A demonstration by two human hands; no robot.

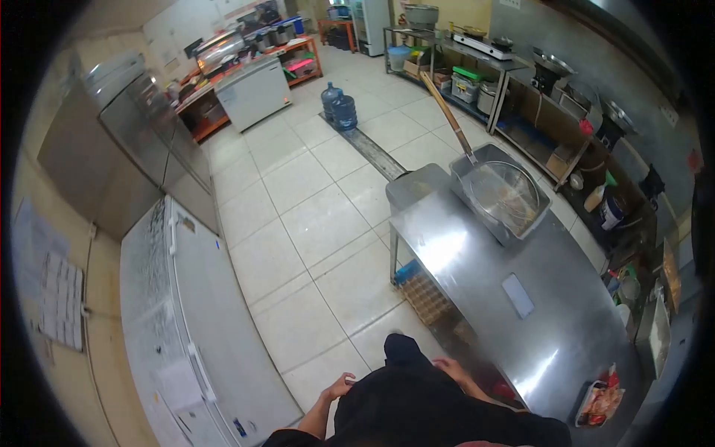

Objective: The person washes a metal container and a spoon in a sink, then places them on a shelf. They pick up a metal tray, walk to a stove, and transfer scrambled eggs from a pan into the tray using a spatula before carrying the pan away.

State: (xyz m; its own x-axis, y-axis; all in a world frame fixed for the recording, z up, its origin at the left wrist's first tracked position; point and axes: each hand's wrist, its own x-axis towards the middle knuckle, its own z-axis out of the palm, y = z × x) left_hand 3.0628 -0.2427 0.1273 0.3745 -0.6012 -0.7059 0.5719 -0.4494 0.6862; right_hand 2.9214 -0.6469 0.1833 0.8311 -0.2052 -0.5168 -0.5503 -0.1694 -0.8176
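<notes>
Low in the head view, my left hand (pixel 340 386) is beside the front of my black clothing (pixel 406 398). Its fingers are loosely bent, and I see nothing held in them. On the other side of the clothing is my right hand (pixel 451 368), its fingers partly extended and nothing visible in them. Nearest to it is the steel table (pixel 477 287). A pale flat rectangular object (pixel 517 296) lies on the tabletop. At the near right corner is a tray of reddish food (pixel 599 402) in plastic. A long-handled strainer (pixel 499 195) rests over a grey basin (pixel 480 212).
To my left are a white chest freezer (pixel 231 343) and a steel refrigerator (pixel 141 141). Blue water jugs (pixel 342 112) stand on the tiled floor beside a drain channel (pixel 372 153). Egg trays (pixel 426 296) sit under the table. Along the right wall is a stove counter (pixel 551 93).
</notes>
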